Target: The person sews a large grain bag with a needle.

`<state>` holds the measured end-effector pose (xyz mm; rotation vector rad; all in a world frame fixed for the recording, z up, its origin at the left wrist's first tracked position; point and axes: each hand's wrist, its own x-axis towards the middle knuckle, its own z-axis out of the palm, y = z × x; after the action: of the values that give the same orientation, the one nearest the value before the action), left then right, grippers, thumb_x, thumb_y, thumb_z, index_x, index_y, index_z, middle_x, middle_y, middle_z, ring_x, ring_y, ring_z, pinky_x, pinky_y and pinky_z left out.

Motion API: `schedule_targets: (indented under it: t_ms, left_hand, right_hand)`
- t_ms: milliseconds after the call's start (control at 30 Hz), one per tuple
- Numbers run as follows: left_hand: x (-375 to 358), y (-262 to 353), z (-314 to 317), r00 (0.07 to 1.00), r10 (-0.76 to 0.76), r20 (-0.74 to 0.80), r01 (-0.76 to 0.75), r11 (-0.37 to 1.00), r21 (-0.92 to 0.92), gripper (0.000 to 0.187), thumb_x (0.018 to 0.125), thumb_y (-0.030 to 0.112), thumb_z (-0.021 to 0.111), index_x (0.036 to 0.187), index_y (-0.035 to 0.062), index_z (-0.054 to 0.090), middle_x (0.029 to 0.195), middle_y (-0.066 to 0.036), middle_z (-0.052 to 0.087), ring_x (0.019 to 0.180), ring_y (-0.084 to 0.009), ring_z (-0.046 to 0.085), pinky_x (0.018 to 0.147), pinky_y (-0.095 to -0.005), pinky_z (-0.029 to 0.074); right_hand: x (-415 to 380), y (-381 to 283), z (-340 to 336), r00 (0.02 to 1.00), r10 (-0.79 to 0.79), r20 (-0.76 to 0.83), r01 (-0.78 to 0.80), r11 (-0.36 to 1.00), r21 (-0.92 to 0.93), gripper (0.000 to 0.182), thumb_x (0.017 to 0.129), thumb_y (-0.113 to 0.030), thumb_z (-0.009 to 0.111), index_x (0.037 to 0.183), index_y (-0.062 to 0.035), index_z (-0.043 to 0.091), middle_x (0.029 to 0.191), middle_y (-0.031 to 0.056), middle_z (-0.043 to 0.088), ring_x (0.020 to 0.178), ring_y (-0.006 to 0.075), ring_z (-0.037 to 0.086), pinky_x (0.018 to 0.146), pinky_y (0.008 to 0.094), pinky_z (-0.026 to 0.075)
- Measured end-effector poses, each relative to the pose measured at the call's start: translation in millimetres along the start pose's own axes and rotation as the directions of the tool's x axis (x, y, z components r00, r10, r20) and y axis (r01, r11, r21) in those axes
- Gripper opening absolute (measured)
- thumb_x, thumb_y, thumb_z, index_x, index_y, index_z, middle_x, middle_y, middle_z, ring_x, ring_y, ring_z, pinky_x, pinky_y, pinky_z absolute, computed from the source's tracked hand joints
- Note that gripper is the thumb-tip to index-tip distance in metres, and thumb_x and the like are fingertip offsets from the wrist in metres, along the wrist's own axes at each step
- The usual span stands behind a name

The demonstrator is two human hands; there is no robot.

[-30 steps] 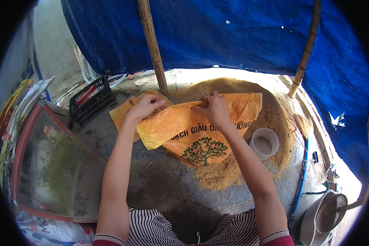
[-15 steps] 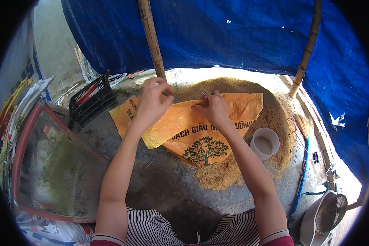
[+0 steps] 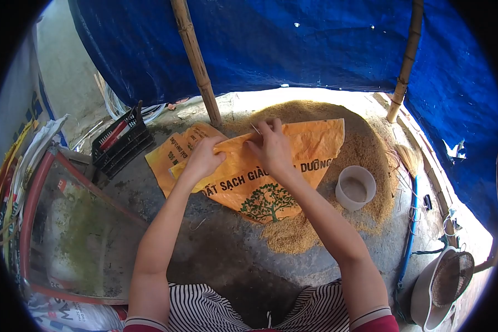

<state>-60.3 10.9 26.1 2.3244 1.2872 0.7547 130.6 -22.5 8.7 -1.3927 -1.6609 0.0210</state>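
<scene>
An orange woven sack [image 3: 315, 144] with black lettering and a green tree print lies partly over the grain, its upper edge raised between my hands. My left hand [image 3: 206, 160] is closed on that edge left of the middle, thumb and fingers pinched on the fabric. Farther right along the same edge, my right hand [image 3: 274, 150] has its fingers bent over the sack. A thin, pale needle [image 3: 255, 129] sticks out beside its fingertips; the exact grip is partly hidden.
Golden grain [image 3: 365, 138] spreads behind and right of the sack, with a white tub [image 3: 356, 188] on it. A black crate [image 3: 123, 143] and red-framed screen [image 3: 83, 232] stand left. A broom [image 3: 412, 221] and strainer [image 3: 451, 279] are right. Bamboo poles [image 3: 196, 55] rise before a blue tarp.
My left hand has come down from above the sack onto its edge. My right hand has shifted left and slightly up, and the view has turned a little.
</scene>
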Motion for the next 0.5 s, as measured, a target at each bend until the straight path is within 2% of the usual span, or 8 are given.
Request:
schedule_targets:
  t_ms: [33, 100, 167, 233, 400, 467, 500]
  left_hand:
    - [1.9, -7.3, 1.2, 0.999, -0.034, 0.016, 0.035, 0.999, -0.033, 0.031, 0.077, 0.011, 0.063, 0.104, -0.0049, 0.061, 0.097, -0.018, 0.065, 0.093, -0.0317, 0.062, 0.083, -0.0395, 0.046]
    - [6.7, -23.9, 2.4, 0.997, -0.069, 0.033, 0.071, 0.995, -0.068, 0.031, 0.078, 0.013, 0.062, 0.104, -0.0040, 0.062, 0.096, -0.017, 0.066, 0.092, -0.0289, 0.063, 0.081, -0.0380, 0.047]
    - [11.5, -40.4, 3.9, 0.978, -0.127, 0.168, 0.159, 0.967, -0.197, 0.031, 0.081, 0.014, 0.062, 0.107, -0.0039, 0.062, 0.095, -0.017, 0.066, 0.090, -0.0262, 0.063, 0.080, -0.0353, 0.047]
    - [9.7, -32.2, -2.4, 0.972, -0.134, 0.194, 0.175, 0.962, -0.209, 0.030, 0.083, 0.013, 0.061, 0.107, -0.0041, 0.062, 0.095, -0.017, 0.066, 0.089, -0.0244, 0.063, 0.079, -0.0344, 0.047]
    - [8.7, -22.8, -7.8, 0.953, -0.189, 0.236, 0.232, 0.958, -0.171, 0.028, 0.085, 0.012, 0.060, 0.107, -0.0050, 0.062, 0.092, -0.015, 0.067, 0.084, -0.0206, 0.063, 0.075, -0.0328, 0.047]
    - [8.9, -26.0, -5.2, 0.943, -0.199, 0.267, 0.268, 0.931, -0.250, 0.026, 0.085, 0.011, 0.059, 0.104, -0.0053, 0.063, 0.088, -0.014, 0.067, 0.079, -0.0187, 0.063, 0.071, -0.0324, 0.048]
    - [8.0, -25.5, -4.5, 0.943, -0.201, 0.264, 0.269, 0.930, -0.251, 0.026, 0.085, 0.011, 0.059, 0.104, -0.0053, 0.063, 0.088, -0.014, 0.067, 0.079, -0.0187, 0.063, 0.071, -0.0324, 0.048]
  right_hand:
    - [-4.4, -7.7, 0.1, 0.996, 0.005, -0.089, 0.003, 0.996, 0.085, 0.021, 0.076, -0.016, 0.068, 0.093, -0.0061, 0.060, 0.097, 0.0148, 0.052, 0.077, 0.0348, 0.060, 0.064, 0.0448, 0.049]
    - [-15.0, -21.7, -0.8, 0.997, -0.012, -0.073, 0.019, 0.996, 0.092, 0.021, 0.078, -0.015, 0.066, 0.095, -0.0073, 0.058, 0.099, 0.0139, 0.051, 0.077, 0.0349, 0.060, 0.063, 0.0451, 0.049]
    - [-25.4, -24.8, 4.1, 0.998, -0.027, -0.054, 0.032, 0.995, 0.095, 0.021, 0.079, -0.013, 0.065, 0.097, -0.0085, 0.056, 0.100, 0.0130, 0.050, 0.077, 0.0350, 0.060, 0.062, 0.0455, 0.049]
    - [-33.2, -16.8, 18.3, 0.995, -0.070, 0.074, 0.065, 0.995, 0.078, 0.018, 0.080, -0.013, 0.065, 0.095, -0.0076, 0.059, 0.098, 0.0124, 0.052, 0.076, 0.0342, 0.060, 0.063, 0.0441, 0.049]
    - [-37.5, -9.2, 38.2, 0.999, -0.043, 0.025, 0.037, 0.982, 0.184, 0.019, 0.077, -0.015, 0.068, 0.091, -0.0054, 0.061, 0.093, 0.0111, 0.055, 0.076, 0.0307, 0.061, 0.066, 0.0404, 0.049]
    - [-36.3, -10.8, 39.5, 0.999, -0.052, 0.002, 0.050, 0.975, 0.218, 0.020, 0.076, -0.016, 0.070, 0.090, -0.0048, 0.062, 0.091, 0.0108, 0.056, 0.076, 0.0297, 0.061, 0.067, 0.0391, 0.049]
    - [-35.9, -13.5, 38.3, 1.000, -0.011, 0.029, 0.004, 0.976, 0.218, 0.020, 0.075, -0.016, 0.070, 0.090, -0.0046, 0.062, 0.090, 0.0102, 0.056, 0.077, 0.0290, 0.061, 0.067, 0.0385, 0.049]
